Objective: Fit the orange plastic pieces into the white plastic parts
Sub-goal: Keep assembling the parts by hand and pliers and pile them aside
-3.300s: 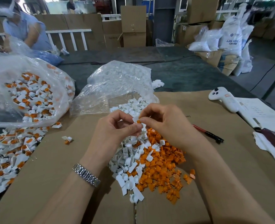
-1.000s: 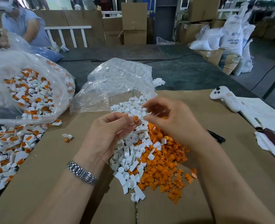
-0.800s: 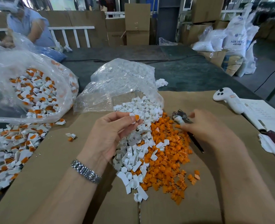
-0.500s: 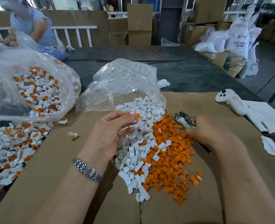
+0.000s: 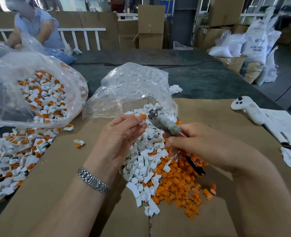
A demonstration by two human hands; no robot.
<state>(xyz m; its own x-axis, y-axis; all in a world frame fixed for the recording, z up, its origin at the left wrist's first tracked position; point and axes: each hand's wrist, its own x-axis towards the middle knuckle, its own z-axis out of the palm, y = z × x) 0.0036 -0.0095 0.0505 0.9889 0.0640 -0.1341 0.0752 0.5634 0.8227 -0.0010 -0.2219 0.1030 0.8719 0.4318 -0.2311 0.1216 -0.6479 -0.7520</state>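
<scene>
My left hand [image 5: 119, 134] pinches a white plastic part with an orange piece [image 5: 141, 117] in it, raised above the heap. My right hand [image 5: 201, 146] grips a plier-like tool [image 5: 167, 124] with a grey wrapped head and a red-black handle. The tool's tip sits just right of the held part. Below my hands lie a pile of loose white parts [image 5: 141, 159] and a pile of loose orange pieces [image 5: 179, 183] on the cardboard sheet [image 5: 55, 168].
A clear bag of white parts [image 5: 134, 86] lies behind the piles. A bag of fitted white-and-orange parts [image 5: 43, 98] is at left, with more fitted parts [image 5: 13, 151] spilled below it. A white controller [image 5: 247, 108] and papers [image 5: 285, 124] lie right. A person [image 5: 35, 26] works at far left.
My right hand left the part, reached right, took up the tool from the cardboard and brought its tip to the part. My left hand kept holding the part up.
</scene>
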